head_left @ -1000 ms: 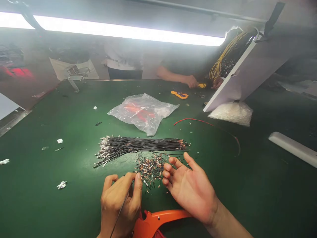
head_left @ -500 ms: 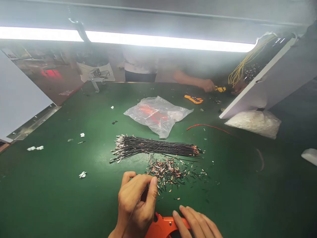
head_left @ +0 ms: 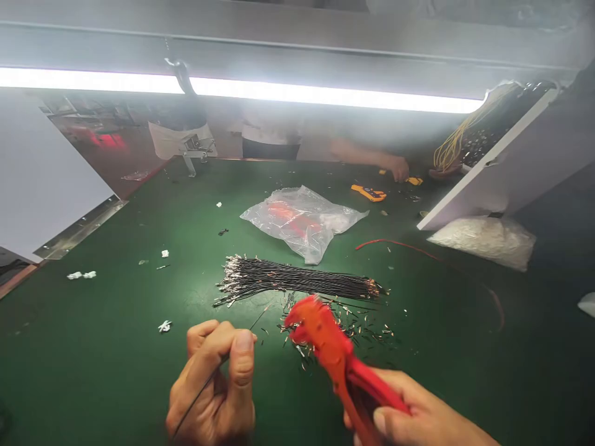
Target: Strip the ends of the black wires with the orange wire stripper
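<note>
Between thumb and forefinger, my left hand [head_left: 216,378] pinches a thin black wire [head_left: 198,396], whose tip sticks out up and to the right. My right hand [head_left: 409,409] grips the handles of a red-orange hand tool [head_left: 325,341], its head pointing up-left and slightly blurred. Beyond the hands lies a bundle of black wires [head_left: 297,276], with metal terminals at the left end and copper-coloured ends at the right. Short black and copper scraps [head_left: 367,325] are scattered behind and beside the tool head, which hides part of them.
A clear plastic bag [head_left: 304,223] with something red inside lies past the bundle. Farther back are a yellow tool [head_left: 369,192] and another person's hand [head_left: 398,167]. A red wire [head_left: 404,243] and a white-filled bag [head_left: 483,240] are at the right; small white pieces [head_left: 164,326] lie left.
My right hand has taken hold of the red-orange tool and raised it over the scraps. My left hand has shifted left with the wire, whose tip now shows. The whole view has shifted slightly.
</note>
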Demonstrator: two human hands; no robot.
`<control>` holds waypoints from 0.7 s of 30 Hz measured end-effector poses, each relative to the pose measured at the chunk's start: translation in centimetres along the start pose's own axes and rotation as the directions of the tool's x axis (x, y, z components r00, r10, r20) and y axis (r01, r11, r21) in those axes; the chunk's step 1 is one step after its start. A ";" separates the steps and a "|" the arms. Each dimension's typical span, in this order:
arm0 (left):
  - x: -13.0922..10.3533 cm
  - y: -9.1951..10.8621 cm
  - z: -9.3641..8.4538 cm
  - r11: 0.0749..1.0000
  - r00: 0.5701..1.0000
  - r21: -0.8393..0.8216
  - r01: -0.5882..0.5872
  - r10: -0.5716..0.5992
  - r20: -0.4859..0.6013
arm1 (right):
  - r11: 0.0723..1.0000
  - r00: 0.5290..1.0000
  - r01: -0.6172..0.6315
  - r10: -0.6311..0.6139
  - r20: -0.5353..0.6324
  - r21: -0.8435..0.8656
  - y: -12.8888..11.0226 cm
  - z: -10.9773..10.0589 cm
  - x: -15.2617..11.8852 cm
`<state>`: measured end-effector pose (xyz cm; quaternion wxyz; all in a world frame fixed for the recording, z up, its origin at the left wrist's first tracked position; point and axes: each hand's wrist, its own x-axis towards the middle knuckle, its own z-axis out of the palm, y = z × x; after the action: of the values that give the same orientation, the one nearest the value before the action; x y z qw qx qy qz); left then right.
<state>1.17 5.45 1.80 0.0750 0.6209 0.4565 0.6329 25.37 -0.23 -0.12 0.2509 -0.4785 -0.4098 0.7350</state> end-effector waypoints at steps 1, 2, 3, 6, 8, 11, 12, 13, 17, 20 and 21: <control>0.0 0.1 0.0 0.999 0.999 0.014 -0.035 0.034 0.024 | 0.982 1.000 -0.005 0.007 -0.011 0.191 -0.4 -0.1 0.2; 0.0 0.2 0.1 0.996 0.995 0.032 -0.079 0.076 0.065 | 0.949 0.999 0.042 -0.030 -0.041 0.312 -0.6 0.0 0.5; -0.2 0.4 0.3 0.991 0.986 0.048 -0.126 0.119 0.116 | 0.921 0.992 0.124 -0.101 -0.081 0.369 -0.5 0.2 0.8; -0.9 0.6 0.8 0.974 0.945 0.070 -0.214 0.188 0.267 | 0.842 0.960 0.279 -0.256 -0.113 0.461 0.5 1.0 1.8; -1.3 0.6 1.2 0.971 0.934 0.086 -0.222 0.186 0.305 | 0.798 0.962 0.263 -0.258 -0.086 0.543 1.6 1.6 2.2; -1.6 0.5 1.4 0.969 0.933 0.100 -0.226 0.186 0.309 | 0.725 0.965 0.184 -0.262 0.019 0.664 2.8 2.3 2.5; -1.7 0.4 1.4 0.969 0.932 0.098 -0.228 0.188 0.310 | 0.690 0.961 0.156 -0.271 0.052 0.707 2.9 2.5 2.6; -1.7 0.3 1.5 0.968 0.931 0.097 -0.230 0.190 0.311 | 0.656 0.957 0.130 -0.278 0.078 0.744 3.0 2.6 2.7; -2.1 0.1 1.6 0.967 0.925 0.095 -0.236 0.194 0.326 | 0.608 0.931 0.153 -0.353 0.093 0.779 2.9 2.6 3.1; -2.5 0.2 1.8 0.970 0.921 0.086 -0.228 0.186 0.341 | 0.583 0.912 0.161 -0.397 0.106 0.797 3.3 2.5 3.4; -2.6 0.3 1.8 0.971 0.921 0.086 -0.225 0.183 0.345 | 0.573 0.909 0.154 -0.402 0.113 0.805 3.5 2.5 3.5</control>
<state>3.44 4.43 -0.24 0.0465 0.7668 0.4082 0.4932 21.76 -0.33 -4.27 0.4854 -0.1397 -0.1519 0.8496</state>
